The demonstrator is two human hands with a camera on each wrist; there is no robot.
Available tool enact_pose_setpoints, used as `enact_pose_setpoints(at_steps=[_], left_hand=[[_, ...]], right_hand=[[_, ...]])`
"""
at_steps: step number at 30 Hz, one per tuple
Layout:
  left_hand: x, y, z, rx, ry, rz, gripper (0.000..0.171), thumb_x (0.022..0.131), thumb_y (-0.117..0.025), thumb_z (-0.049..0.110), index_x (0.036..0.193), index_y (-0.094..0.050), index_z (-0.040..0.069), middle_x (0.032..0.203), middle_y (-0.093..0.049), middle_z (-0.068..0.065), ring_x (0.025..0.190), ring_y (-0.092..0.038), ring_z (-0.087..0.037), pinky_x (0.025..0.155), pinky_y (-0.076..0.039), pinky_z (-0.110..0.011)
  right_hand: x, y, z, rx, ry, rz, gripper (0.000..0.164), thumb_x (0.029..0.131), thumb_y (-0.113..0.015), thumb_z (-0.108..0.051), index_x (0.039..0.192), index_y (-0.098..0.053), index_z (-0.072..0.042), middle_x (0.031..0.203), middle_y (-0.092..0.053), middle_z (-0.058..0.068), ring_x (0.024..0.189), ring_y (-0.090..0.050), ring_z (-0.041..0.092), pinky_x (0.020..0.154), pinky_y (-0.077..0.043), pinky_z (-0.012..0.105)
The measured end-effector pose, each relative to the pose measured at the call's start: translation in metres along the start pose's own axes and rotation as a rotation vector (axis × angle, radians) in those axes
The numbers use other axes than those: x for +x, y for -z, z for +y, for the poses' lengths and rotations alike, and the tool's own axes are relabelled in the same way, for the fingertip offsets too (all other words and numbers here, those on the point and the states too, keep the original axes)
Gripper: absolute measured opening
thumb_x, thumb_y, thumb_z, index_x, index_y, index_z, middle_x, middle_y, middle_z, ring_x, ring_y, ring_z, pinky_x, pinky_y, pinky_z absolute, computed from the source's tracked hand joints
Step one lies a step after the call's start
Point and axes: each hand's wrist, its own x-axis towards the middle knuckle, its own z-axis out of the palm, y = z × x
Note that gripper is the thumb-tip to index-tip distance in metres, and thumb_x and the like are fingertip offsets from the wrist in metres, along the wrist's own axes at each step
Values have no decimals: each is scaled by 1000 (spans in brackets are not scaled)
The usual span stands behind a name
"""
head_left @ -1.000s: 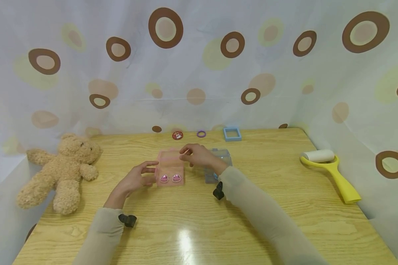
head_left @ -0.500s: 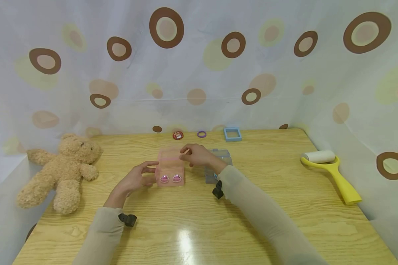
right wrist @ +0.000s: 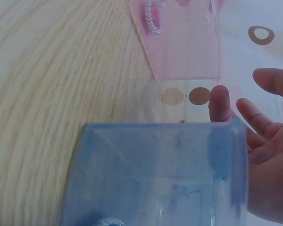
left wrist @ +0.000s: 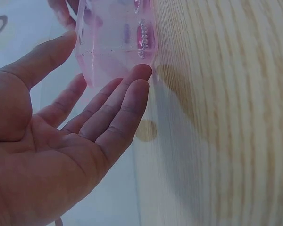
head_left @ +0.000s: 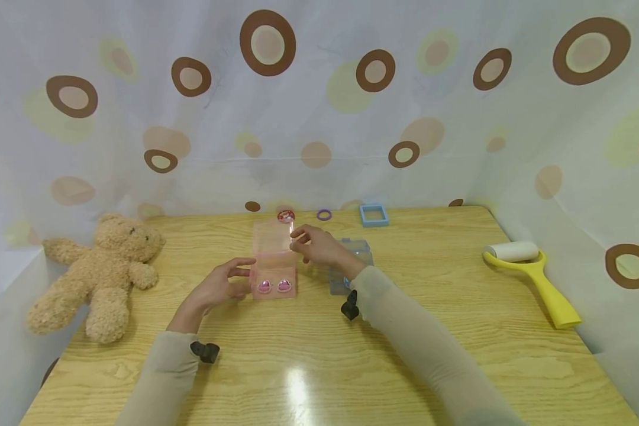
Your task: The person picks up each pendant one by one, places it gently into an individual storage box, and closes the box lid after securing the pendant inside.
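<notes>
A see-through pink box [head_left: 274,277] sits mid-table, its lid [head_left: 273,236] raised toward the back. Two pink ornaments [head_left: 284,286] edged with silvery beads show at its front. My left hand [head_left: 220,288] is at the box's left side with fingers stretched out; in the left wrist view its fingertips [left wrist: 140,73] lie right at the wall. At the lid's right edge is my right hand [head_left: 319,245], thumb and fingers spread apart in the right wrist view. A see-through blue box [right wrist: 151,169] stands beneath the right forearm, partly hidden by it.
Along the back edge lie a red round badge [head_left: 286,216], a purple ring [head_left: 324,215] and a light blue square frame [head_left: 373,216]. A teddy bear [head_left: 106,272] is at the left, a yellow-handled lint roller [head_left: 538,278] at the right. Patterned curtain [head_left: 319,106] encloses the table.
The pink box's lid has swung up and back, now overlapping the badge in the head view. My right hand has shifted slightly upward; the left hand stays put.
</notes>
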Motion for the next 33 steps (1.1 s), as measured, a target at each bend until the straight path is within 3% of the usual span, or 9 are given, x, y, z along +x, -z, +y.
enact_pose_setpoints(at_steps=[9,18,28,33], left_hand=[[2,2,-2,9,-1,4,62,97,-63,6,153,-35,5,144,-47,-31,116,-63,-37,92,-58,-45],[1,2,1,18,-15,-4,63,97,-62,8,153,-34,5,144,-47,-31,115,-63,-36,91,-58,-43],[1,1,1,23,-11,0,60,99,-62,10,152,-36,4,144,-47,-31,117,-63,-39,95,-57,-46],[0,1,1,32,-42,-2,58,99,-60,8,152,-36,0,142,-46,-33,119,-60,-43,96,-56,-47]], right_hand=[[1,3,1,81,-21,52,45,102,-56,-38,141,-46,-18,128,-64,10,91,-69,35,82,-51,39],[0,6,0,73,-10,77,42,103,-54,-37,141,-48,-22,122,-68,8,89,-70,34,90,-50,43],[-2,9,-1,91,34,73,34,106,-49,-33,136,-55,-19,120,-67,10,91,-68,39,73,-47,33],[-5,11,-1,151,70,54,34,107,-46,-33,135,-56,-16,117,-66,19,93,-65,45,85,-52,51]])
